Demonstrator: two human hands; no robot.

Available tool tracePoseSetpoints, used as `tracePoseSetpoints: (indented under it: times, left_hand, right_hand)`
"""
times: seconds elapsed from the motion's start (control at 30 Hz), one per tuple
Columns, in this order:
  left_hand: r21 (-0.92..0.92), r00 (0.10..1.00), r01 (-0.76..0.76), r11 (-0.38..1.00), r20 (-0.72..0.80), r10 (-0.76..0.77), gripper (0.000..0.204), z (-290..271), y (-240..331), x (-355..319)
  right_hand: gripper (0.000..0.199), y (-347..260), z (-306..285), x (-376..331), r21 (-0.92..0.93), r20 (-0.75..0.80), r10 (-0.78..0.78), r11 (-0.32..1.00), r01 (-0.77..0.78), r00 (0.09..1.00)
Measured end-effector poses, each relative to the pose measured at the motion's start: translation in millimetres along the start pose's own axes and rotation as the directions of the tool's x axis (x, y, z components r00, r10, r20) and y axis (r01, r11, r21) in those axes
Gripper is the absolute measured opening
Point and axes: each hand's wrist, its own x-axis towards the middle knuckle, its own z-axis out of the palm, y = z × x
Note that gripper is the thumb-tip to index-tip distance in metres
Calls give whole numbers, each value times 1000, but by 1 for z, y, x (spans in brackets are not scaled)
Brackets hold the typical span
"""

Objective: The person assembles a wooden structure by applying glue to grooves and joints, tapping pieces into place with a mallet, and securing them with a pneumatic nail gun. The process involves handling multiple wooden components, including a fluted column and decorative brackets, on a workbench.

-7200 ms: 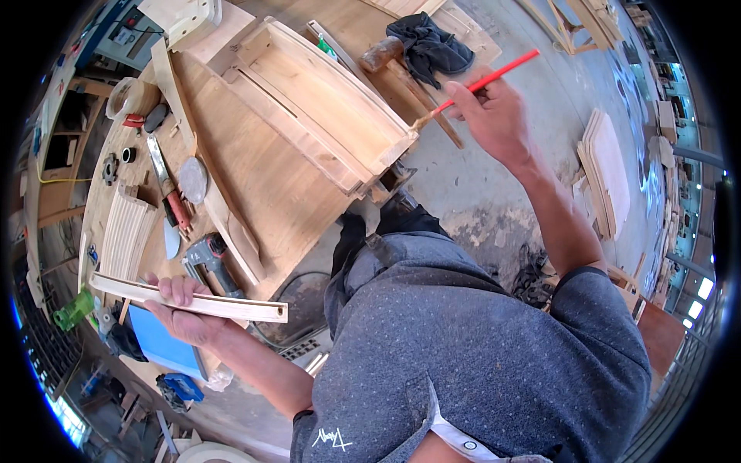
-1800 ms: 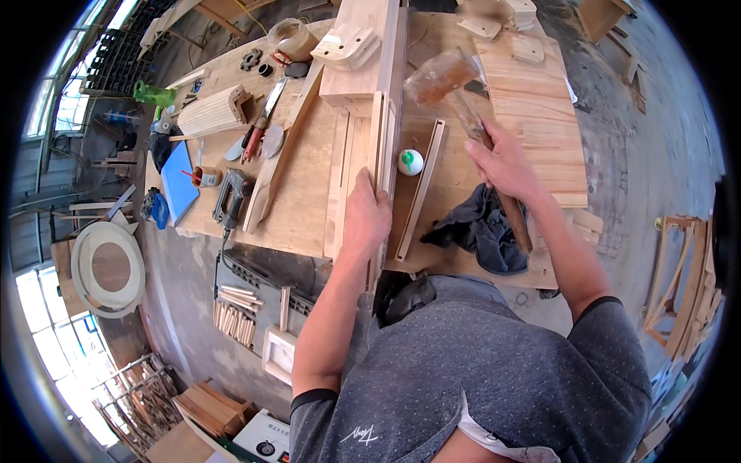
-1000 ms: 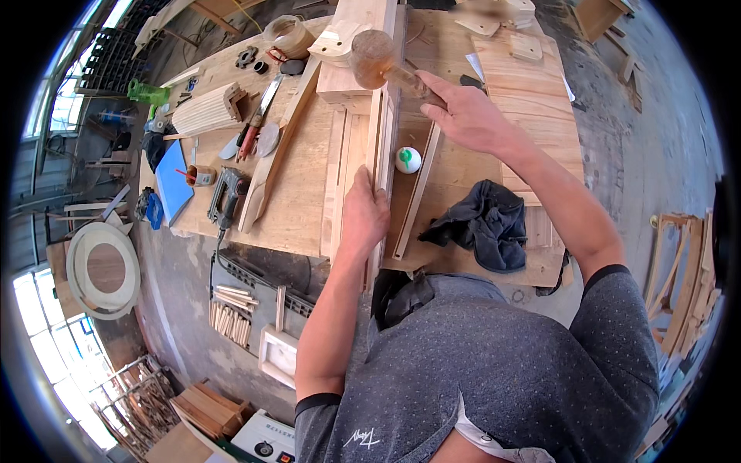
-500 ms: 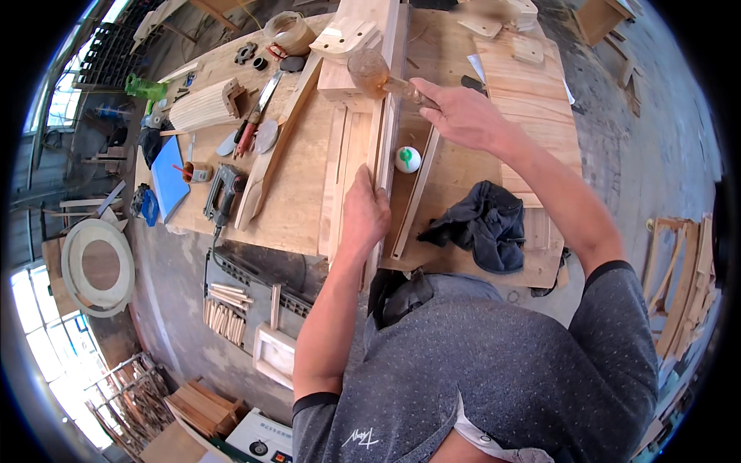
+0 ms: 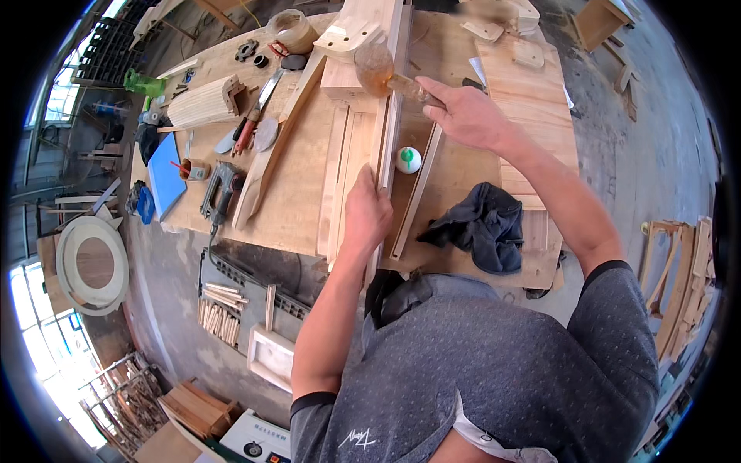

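Bare bench (image 5: 455,174) is left between the frame (image 5: 363,139) and the cloth (image 5: 482,224), broken only by a slat (image 5: 417,193) and a bottle (image 5: 408,159). The left edge is crowded by a nailer (image 5: 220,193), plank (image 5: 270,154) and tools; the right edge is taken up by a board (image 5: 532,100)

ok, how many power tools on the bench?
1. A dark nail gun lies on the workbench near its left front edge, beside the blue board, far from both hands. Clutter toward the bench's back left may hide others.
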Motion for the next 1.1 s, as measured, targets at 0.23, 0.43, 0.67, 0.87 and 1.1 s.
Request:
tracePoseSetpoints:
  times: [0.23,0.43,0.67,0.87,1.1]
  left_hand:
    - [-26,995,-59,998,-83,57,30,5,-5,0]
    - [-57,992,-74,996,-111,68,30,5,-9,-4]
    - [39,993,-67,997,-95,71,21,8,-6,16]
    - [190,978,-91,978,-170,124,26,24,8,98]
    - [150,959,-96,984,-251,132,27,42,9,113]
  right_hand:
    - [56,6,11,0,-63,-28,-1,998,-1,1000]
    - [57,-13,-3,-2,67,-39,-4,998,6,999]
    - [57,-3,6,0,-48,5,21,999,-20,1000]
    - [57,0,10,4,75,1,10,997,-10,1000]
    - [57,-4,8,-4,150,-116,-20,988,37,993]
